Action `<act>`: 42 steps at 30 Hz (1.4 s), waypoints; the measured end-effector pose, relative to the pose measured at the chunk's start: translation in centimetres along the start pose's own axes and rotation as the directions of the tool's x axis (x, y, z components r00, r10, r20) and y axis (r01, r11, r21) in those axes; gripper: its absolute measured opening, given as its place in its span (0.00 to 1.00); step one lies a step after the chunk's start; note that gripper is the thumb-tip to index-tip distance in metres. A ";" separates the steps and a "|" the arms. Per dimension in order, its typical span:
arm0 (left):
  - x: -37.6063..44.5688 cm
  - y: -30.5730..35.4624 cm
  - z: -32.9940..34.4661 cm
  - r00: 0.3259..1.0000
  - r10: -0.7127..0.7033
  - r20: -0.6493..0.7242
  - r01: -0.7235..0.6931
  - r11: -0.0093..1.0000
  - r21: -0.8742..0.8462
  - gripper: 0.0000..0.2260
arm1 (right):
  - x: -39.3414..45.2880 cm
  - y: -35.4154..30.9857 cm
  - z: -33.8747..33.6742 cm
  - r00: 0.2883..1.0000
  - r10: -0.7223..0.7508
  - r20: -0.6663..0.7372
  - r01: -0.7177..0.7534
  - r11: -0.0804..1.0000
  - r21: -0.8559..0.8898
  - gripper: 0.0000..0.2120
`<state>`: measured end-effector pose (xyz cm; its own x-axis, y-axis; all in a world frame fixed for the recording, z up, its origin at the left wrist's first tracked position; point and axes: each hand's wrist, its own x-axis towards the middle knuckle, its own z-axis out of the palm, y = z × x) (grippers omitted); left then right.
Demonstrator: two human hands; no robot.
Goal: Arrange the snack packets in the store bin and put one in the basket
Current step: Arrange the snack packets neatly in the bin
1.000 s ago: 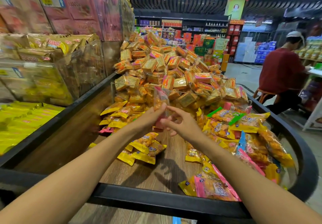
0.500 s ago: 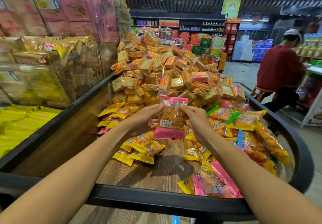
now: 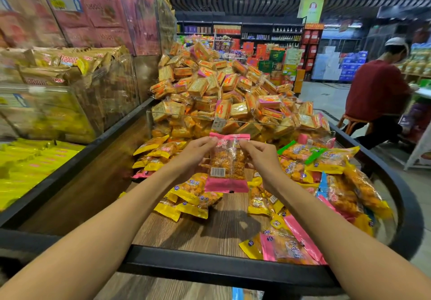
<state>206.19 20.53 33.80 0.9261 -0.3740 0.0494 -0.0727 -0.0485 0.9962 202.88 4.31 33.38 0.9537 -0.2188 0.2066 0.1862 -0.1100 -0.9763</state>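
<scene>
A pink-edged clear snack packet (image 3: 227,163) with orange snack inside and a barcode hangs upright above the store bin (image 3: 210,260). My left hand (image 3: 194,153) pinches its top left corner and my right hand (image 3: 261,156) pinches its top right corner. Under it, yellow packets (image 3: 186,202) lie in a loose cluster on the bin's wooden floor. More yellow, pink, green and blue packets (image 3: 326,183) lie heaped along the right side. No basket is in view.
Behind a clear divider (image 3: 256,123) rises a tall pile of orange cracker packs (image 3: 221,89). Acrylic bins of yellow and pink packets (image 3: 58,78) stand on the left. A person in a red shirt (image 3: 375,94) sits at the right by the aisle.
The packet, first held edge-on between my close hands, was turned to face me and spread out. My hands now pinch it higher, at its top corners.
</scene>
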 end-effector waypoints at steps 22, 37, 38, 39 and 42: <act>-0.2 0.5 -1.2 0.989 0.008 -0.146 -0.014 0.999 -0.036 0.10 | -0.3 0.0 -1.1 0.886 0.210 0.413 -0.129 0.968 -0.215 0.42; 0.5 -0.6 -4.4 0.935 -0.111 -0.335 0.149 0.985 0.091 0.28 | 0.7 0.4 -2.4 0.969 0.096 0.227 -0.061 0.986 -0.154 0.13; 0.8 -1.2 -5.2 0.918 -0.114 -0.379 0.173 0.977 0.124 0.26 | 0.9 0.4 -2.7 0.977 0.089 0.195 -0.061 0.988 -0.144 0.11; 1.0 -2.0 -6.2 0.901 -0.109 -0.419 0.194 0.967 0.167 0.25 | 1.0 0.4 -2.9 0.981 0.084 0.174 -0.059 0.988 -0.145 0.10; 1.2 -4.2 -8.0 0.856 -0.088 -0.509 0.287 0.899 0.329 0.25 | 1.6 0.2 -3.7 0.986 0.066 0.152 -0.022 0.961 -0.275 0.09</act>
<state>210.57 27.70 30.25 0.9879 0.1551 -0.0083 0.0790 -0.4559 0.8865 203.58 0.30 33.76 0.9887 -0.0753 0.1294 0.0932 -0.3673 -0.9254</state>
